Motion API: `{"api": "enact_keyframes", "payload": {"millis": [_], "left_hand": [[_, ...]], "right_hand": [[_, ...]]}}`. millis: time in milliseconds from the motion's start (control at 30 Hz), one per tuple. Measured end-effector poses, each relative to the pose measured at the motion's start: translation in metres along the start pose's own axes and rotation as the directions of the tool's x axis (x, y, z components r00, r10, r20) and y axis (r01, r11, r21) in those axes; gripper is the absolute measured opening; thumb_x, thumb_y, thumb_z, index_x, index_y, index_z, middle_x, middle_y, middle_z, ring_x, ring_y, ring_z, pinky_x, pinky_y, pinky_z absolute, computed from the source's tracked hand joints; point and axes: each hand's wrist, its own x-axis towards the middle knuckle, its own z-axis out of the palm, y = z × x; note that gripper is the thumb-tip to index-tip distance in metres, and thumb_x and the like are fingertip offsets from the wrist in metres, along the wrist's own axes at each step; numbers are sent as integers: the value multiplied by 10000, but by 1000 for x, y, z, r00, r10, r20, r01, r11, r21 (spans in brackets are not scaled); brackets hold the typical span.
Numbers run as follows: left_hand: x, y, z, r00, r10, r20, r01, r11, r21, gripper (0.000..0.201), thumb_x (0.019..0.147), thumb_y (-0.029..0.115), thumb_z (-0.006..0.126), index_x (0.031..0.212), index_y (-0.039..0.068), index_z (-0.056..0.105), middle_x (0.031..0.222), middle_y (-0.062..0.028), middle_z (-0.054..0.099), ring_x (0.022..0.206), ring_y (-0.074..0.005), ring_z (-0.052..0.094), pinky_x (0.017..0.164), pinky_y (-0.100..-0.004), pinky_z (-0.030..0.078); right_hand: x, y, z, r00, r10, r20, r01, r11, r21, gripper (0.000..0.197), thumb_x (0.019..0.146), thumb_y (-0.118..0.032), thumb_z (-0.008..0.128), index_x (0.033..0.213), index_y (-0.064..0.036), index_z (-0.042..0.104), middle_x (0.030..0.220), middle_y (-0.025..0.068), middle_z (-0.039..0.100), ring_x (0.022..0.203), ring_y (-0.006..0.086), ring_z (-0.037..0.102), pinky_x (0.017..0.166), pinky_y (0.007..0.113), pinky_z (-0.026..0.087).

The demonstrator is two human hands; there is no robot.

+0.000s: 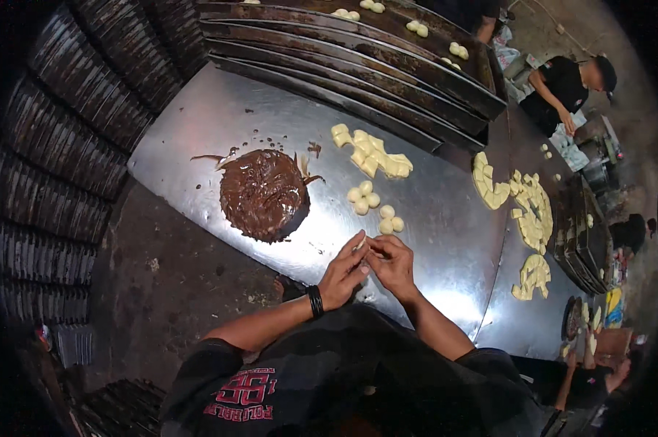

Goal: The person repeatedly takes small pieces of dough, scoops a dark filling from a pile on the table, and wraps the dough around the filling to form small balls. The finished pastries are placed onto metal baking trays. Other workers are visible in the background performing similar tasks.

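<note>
My left hand (339,280) is closed around a small pale piece of dough (359,244), only a sliver of which shows at its fingertips. The fingers of my right hand (392,266) are bent and pinch at the same piece. Just beyond my hands, small round dough balls (363,197) sit in two clusters on the metal table (431,211). Behind them lie cut, flat chunks of yellow dough (373,154). To the left stands a big heap of glossy brown paste (264,195), like chocolate filling, with a utensil handle partly sunk at its side.
Stacked dark baking trays (343,51) border the table's far side, dough balls on the top one. More trays (59,167) stand racked at left. Further dough pieces (533,211) lie to the right. A co-worker (562,91) stands at far right; another person's arms (569,379) show lower right.
</note>
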Motion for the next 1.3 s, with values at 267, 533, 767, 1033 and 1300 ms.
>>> {"api": "enact_keyframes", "payload": {"millis": [267, 533, 767, 1033, 1300], "left_hand": [[-3, 17, -20, 861, -405, 308, 501, 781, -372, 297, 918, 119, 472, 1154, -40, 553, 1287, -107, 481, 901, -180, 609, 768, -294, 506], [0, 21, 1, 879, -471, 69, 448, 768, -458, 298, 908, 139, 490, 1153, -11, 571, 1090, -89, 610, 795, -148, 599, 659, -259, 473], [-31, 28, 28, 834, -497, -238, 337, 802, -494, 320, 898, 172, 508, 1130, -41, 568, 1050, -120, 611, 737, -144, 573, 616, -263, 460], [-86, 21, 58, 703, -536, -467, 161, 759, -631, 295, 894, 132, 511, 1110, -61, 569, 856, -97, 619, 681, -134, 571, 563, -236, 466], [-104, 26, 36, 652, -504, -567, 155, 820, -550, 269, 898, 139, 527, 1087, -45, 578, 885, -89, 620, 651, -124, 573, 516, -218, 458]], "right_hand": [[-100, 63, -65, 966, -256, -41, 166, 731, -662, 266, 678, 105, 575, 908, -13, 637, 856, 106, 655, 802, 259, 638, 764, 321, 517], [-37, 49, -93, 996, 38, 76, -9, 937, -348, 164, 781, -149, 599, 696, -15, 558, 714, 122, 585, 693, 322, 567, 682, 418, 445], [-59, 110, -104, 809, -314, 496, 478, 843, -247, 136, 722, -52, 568, 857, -42, 552, 870, 132, 542, 877, 324, 517, 794, 431, 400], [-30, 125, -97, 942, -215, 257, 295, 896, -332, 124, 736, -62, 587, 844, -33, 534, 840, 137, 510, 816, 318, 476, 751, 411, 371], [25, 108, -140, 701, 449, 554, -432, 886, -172, 179, 802, -187, 681, 842, -21, 629, 801, 39, 638, 735, 98, 584, 642, 246, 463]]}}
